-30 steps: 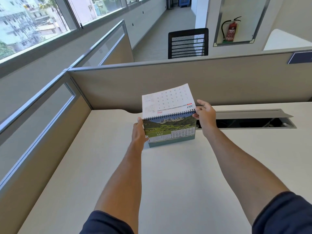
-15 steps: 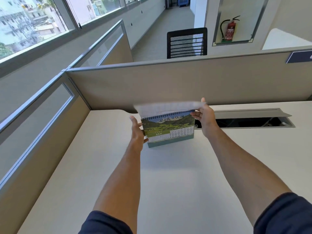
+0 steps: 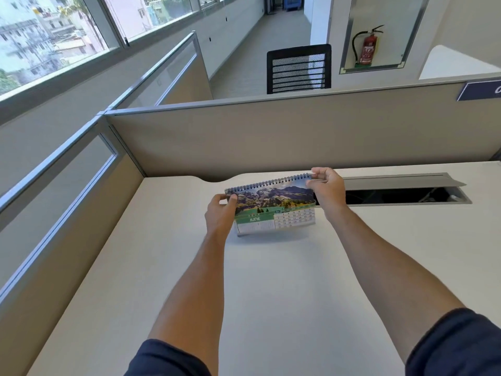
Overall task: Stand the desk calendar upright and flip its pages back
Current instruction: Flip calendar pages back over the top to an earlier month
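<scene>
My forearms reached out over the bare near part of the counter (image 3: 271, 294), w/ the desk calendar (image 3: 273, 210) standing upright past them, mid-counter, its foot on the surface and the June page facing me.

To do this flip well, I judged I needed to keep the base pinned so it didn't skid or fold flat, take one sheet at a time at its top corner, and carry it over the spiral binding (image 3: 268, 182) in an even arc, no yanking, or the punched holes could tear.

My left hand (image 3: 221, 213) was at the calendar's left edge, thumb & fingers curled in on the upper left corner, gripping it to steady the stand. My right hand (image 3: 326, 188) was at the top right corner by the spiral, fingers nearly closed in a pinch on what looked like a page edge; couldn't tell if one sheet or several.

Just behind the right hand the cable tray (image 3: 406, 189) lay open in the counter, then the partition (image 3: 298, 131) beyond.
</scene>
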`<move>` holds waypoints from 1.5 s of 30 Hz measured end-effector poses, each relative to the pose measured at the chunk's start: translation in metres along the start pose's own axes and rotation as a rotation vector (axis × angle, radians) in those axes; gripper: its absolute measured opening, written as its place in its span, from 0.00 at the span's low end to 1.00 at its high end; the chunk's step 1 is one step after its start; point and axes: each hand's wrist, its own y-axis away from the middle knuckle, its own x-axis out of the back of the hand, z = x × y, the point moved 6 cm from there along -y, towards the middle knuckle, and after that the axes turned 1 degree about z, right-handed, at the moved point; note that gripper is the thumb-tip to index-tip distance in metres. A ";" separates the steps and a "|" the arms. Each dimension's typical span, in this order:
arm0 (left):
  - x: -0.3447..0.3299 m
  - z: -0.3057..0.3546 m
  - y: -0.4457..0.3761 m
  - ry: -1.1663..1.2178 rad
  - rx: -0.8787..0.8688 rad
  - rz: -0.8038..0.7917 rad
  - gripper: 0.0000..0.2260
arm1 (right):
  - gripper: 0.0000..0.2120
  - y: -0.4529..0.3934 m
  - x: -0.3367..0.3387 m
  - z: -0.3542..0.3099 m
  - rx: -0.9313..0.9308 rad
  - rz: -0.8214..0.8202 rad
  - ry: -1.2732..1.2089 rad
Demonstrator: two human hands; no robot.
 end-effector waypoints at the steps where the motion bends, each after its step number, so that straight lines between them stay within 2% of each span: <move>1: 0.000 0.001 0.000 -0.030 -0.024 0.018 0.08 | 0.06 -0.002 0.000 0.000 0.002 0.026 0.040; 2: -0.001 0.002 0.000 -0.043 -0.037 0.027 0.08 | 0.04 -0.003 0.000 0.001 -0.010 0.040 0.067; 5: -0.002 0.005 0.001 -0.059 -0.048 0.036 0.10 | 0.19 -0.003 0.000 0.002 -0.064 0.068 0.124; 8: -0.003 0.005 0.001 -0.071 -0.052 0.037 0.14 | 0.24 -0.003 0.001 -0.001 -0.093 0.112 0.172; 13: -0.005 0.004 0.000 -0.082 -0.062 0.032 0.15 | 0.22 -0.001 -0.004 -0.009 -0.123 0.097 0.254; 17: -0.005 0.003 0.000 -0.086 -0.065 0.030 0.16 | 0.18 -0.002 -0.005 -0.008 -0.133 0.076 0.226; 21: -0.005 0.002 0.000 -0.095 -0.065 0.039 0.16 | 0.11 -0.004 -0.010 -0.009 -0.108 0.036 0.215; 25: -0.005 0.004 0.002 -0.124 -0.082 0.061 0.15 | 0.09 -0.004 -0.011 -0.011 -0.070 0.011 0.238; 28: -0.002 0.014 0.011 -0.216 -0.183 0.132 0.17 | 0.10 0.002 -0.011 -0.017 0.043 0.043 0.366; 31: -0.001 0.028 0.021 -0.417 -0.378 0.222 0.24 | 0.14 0.012 -0.009 -0.028 0.318 0.101 0.522; 34: -0.008 0.036 0.026 -0.587 -0.510 0.178 0.29 | 0.17 0.026 -0.017 -0.035 0.657 0.018 0.677; 36: -0.013 0.035 0.028 -0.656 -0.537 0.136 0.31 | 0.18 0.033 -0.022 -0.033 0.778 -0.041 0.760; 40: -0.017 0.029 0.030 -0.700 -0.535 0.081 0.33 | 0.22 0.035 -0.025 -0.025 0.748 -0.140 0.830; 45: -0.016 0.027 0.030 -0.741 -0.545 0.065 0.36 | 0.25 0.034 -0.025 -0.020 0.737 -0.190 0.877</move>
